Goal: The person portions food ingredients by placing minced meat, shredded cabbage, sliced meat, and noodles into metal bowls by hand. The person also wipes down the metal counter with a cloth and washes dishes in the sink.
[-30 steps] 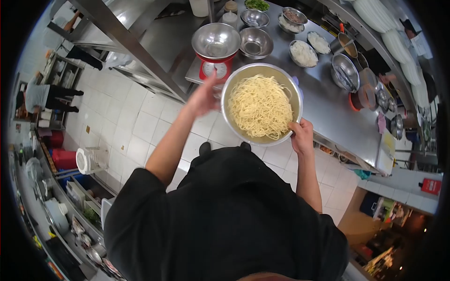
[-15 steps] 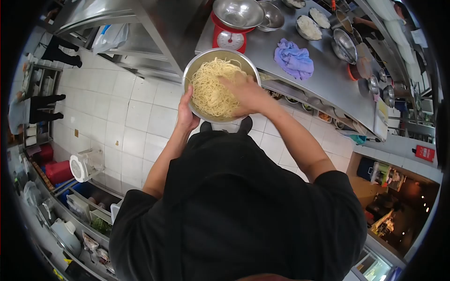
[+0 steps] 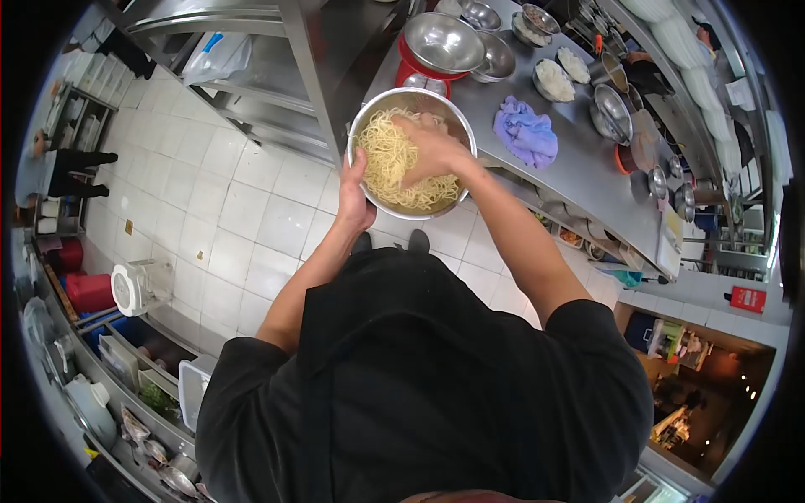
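A round metal bowl of pale yellow noodles is held out in front of my body. My left hand grips the bowl's left side, with the thumb up by the rim and the fingers mostly hidden underneath. Inside the bowl, my right hand curls around noodles, thumb and forefinger wide apart. Its fingertips are partly buried among the strands. Just beyond the bowl stands a red dial scale carrying a wide metal bowl.
A steel counter runs along the right, holding a purple cloth, a bowl of white food and several metal bowls. Steel shelving stands ahead to the left. Other people are at the far left, near a white stool.
Relative to the view, the bowl and both hands have shifted slightly right. My right hand has dug deeper into the noodles, which now sit more to the bowl's left and front.
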The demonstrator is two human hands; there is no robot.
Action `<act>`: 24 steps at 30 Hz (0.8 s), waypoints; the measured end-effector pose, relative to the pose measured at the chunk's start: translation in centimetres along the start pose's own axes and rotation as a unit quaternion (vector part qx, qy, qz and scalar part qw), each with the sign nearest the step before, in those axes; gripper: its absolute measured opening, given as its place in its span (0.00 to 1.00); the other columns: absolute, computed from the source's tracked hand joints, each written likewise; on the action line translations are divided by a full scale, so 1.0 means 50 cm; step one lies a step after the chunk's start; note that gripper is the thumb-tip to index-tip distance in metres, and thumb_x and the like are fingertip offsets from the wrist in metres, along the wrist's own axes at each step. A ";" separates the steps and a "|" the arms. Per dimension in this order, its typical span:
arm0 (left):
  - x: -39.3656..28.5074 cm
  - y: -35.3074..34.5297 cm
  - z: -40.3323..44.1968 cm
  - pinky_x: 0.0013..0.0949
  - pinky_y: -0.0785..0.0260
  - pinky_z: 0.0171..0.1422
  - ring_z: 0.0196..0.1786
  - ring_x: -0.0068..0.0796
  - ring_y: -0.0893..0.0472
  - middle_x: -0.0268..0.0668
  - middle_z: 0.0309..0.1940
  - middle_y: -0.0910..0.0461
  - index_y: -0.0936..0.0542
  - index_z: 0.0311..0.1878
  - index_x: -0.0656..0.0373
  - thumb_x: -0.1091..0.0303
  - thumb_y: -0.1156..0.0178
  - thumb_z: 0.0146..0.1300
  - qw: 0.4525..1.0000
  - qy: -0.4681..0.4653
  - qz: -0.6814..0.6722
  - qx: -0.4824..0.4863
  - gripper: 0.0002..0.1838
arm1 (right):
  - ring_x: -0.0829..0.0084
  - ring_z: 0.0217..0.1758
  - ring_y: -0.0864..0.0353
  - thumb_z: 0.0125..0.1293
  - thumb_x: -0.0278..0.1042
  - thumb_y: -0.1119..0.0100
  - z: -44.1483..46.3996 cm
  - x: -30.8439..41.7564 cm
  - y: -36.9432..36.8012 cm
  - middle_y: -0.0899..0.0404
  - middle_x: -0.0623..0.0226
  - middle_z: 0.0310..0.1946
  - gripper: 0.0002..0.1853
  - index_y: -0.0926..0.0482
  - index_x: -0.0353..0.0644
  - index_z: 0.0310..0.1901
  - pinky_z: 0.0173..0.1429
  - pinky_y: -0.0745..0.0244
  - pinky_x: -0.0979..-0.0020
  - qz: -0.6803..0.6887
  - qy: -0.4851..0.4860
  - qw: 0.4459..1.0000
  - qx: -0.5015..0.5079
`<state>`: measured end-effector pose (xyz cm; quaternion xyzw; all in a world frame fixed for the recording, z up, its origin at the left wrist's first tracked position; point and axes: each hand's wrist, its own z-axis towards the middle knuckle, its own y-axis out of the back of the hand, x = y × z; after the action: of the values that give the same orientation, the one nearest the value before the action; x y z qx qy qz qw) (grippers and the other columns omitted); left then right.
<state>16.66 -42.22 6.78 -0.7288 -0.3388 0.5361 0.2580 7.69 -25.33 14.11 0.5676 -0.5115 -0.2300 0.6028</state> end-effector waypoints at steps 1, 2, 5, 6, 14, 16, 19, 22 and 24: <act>0.004 -0.012 0.001 0.45 0.32 0.74 0.70 0.39 0.25 0.42 0.68 0.26 0.34 0.74 0.59 0.44 0.49 0.78 1.000 -0.020 0.013 -0.015 0.33 | 0.42 0.68 0.28 0.38 0.38 0.21 0.022 -0.022 -0.026 0.28 0.41 0.62 0.49 0.28 0.47 0.69 0.72 0.30 0.56 0.042 0.032 0.998 0.043; 0.008 -0.011 0.006 0.45 0.32 0.74 0.70 0.39 0.25 0.42 0.68 0.26 0.34 0.74 0.59 0.44 0.49 0.78 1.000 -0.024 0.011 -0.017 0.33 | 0.42 0.69 0.29 0.34 0.40 0.18 0.039 -0.045 -0.049 0.30 0.40 0.64 0.54 0.30 0.48 0.71 0.74 0.31 0.55 0.083 0.064 0.991 0.087; 0.010 0.000 0.027 0.45 0.31 0.73 0.69 0.38 0.25 0.42 0.68 0.25 0.34 0.73 0.60 0.43 0.49 0.78 0.999 -0.035 0.027 -0.007 0.33 | 0.43 0.68 0.28 0.41 0.33 0.23 0.017 -0.012 -0.007 0.29 0.47 0.63 0.45 0.26 0.51 0.68 0.70 0.28 0.54 0.050 0.052 0.995 0.072; 0.003 -0.004 0.023 0.46 0.31 0.73 0.69 0.38 0.25 0.42 0.68 0.25 0.34 0.73 0.60 0.43 0.49 0.78 1.000 -0.011 0.012 -0.009 0.34 | 0.44 0.68 0.28 0.43 0.30 0.25 0.003 0.011 0.026 0.28 0.49 0.62 0.42 0.24 0.52 0.66 0.68 0.26 0.53 0.013 0.034 0.997 0.072; -0.028 -0.054 0.016 0.45 0.29 0.71 0.67 0.37 0.23 0.41 0.66 0.24 0.31 0.71 0.59 0.43 0.51 0.79 0.998 0.016 -0.057 -0.020 0.31 | 0.50 0.60 0.24 0.55 0.26 0.30 -0.063 0.022 0.099 0.27 0.58 0.62 0.34 0.23 0.55 0.67 0.63 0.24 0.56 -0.036 0.215 0.976 0.000; -0.023 -0.043 0.015 0.45 0.28 0.71 0.68 0.38 0.23 0.42 0.67 0.24 0.32 0.71 0.59 0.41 0.51 0.78 0.999 -0.002 -0.054 -0.009 0.33 | 0.52 0.61 0.23 0.57 0.29 0.29 -0.059 0.018 0.166 0.26 0.57 0.61 0.34 0.24 0.54 0.68 0.64 0.25 0.56 0.105 0.137 0.981 0.094; -0.018 -0.033 0.008 0.47 0.31 0.73 0.70 0.41 0.26 0.43 0.71 0.28 0.36 0.75 0.56 0.39 0.53 0.78 0.999 0.014 -0.035 0.003 0.36 | 0.55 0.63 0.22 0.58 0.32 0.28 -0.012 -0.023 0.173 0.22 0.55 0.60 0.35 0.25 0.51 0.69 0.65 0.26 0.58 0.198 0.104 0.968 0.116; -0.013 -0.031 0.007 0.47 0.30 0.73 0.70 0.42 0.26 0.44 0.71 0.28 0.36 0.76 0.56 0.39 0.53 0.78 0.998 0.023 -0.051 0.025 0.35 | 0.55 0.59 0.19 0.54 0.32 0.27 0.038 -0.066 0.107 0.20 0.53 0.57 0.34 0.23 0.46 0.65 0.61 0.22 0.60 0.091 0.213 0.973 -0.002; -0.015 -0.034 0.010 0.47 0.30 0.73 0.70 0.42 0.26 0.44 0.71 0.28 0.36 0.76 0.56 0.39 0.53 0.78 0.999 0.029 -0.039 0.018 0.35 | 0.51 0.54 0.18 0.52 0.30 0.30 0.058 -0.046 0.091 0.16 0.53 0.48 0.24 0.18 0.43 0.54 0.59 0.23 0.58 0.055 0.174 0.983 -0.001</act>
<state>15.69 -41.73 8.34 -0.7256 -0.3499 0.5101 0.3014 2.90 -23.52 17.00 0.5690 -0.4295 -0.0949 0.6948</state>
